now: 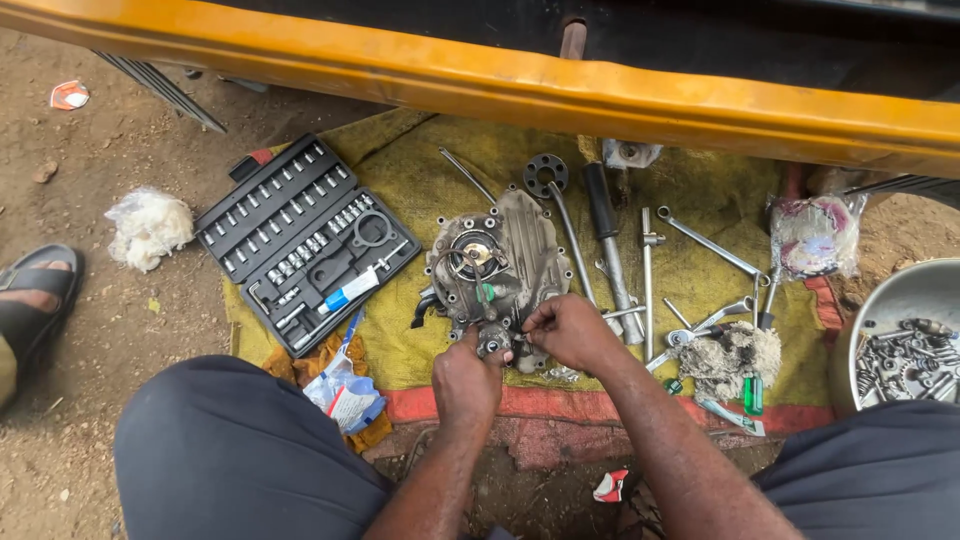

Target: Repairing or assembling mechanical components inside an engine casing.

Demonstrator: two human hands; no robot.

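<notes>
A grey metal engine cover (500,262) with a round opening and ribbed face lies on a yellow cloth (420,180). My left hand (467,380) is closed on a small metal part (493,340) at the cover's near edge. My right hand (572,332) pinches the same spot from the right, fingertips touching the cover's lower rim. Both forearms reach in from the bottom of the view, between my knees.
An open black socket set case (300,235) lies left of the cover. Spanners, a long black-handled wrench (610,250) and a rag wad (735,355) lie to the right. A steel bowl of bolts (905,345) sits far right. A yellow vehicle body edge (500,75) spans the top. Another person's sandalled foot (35,300) is at left.
</notes>
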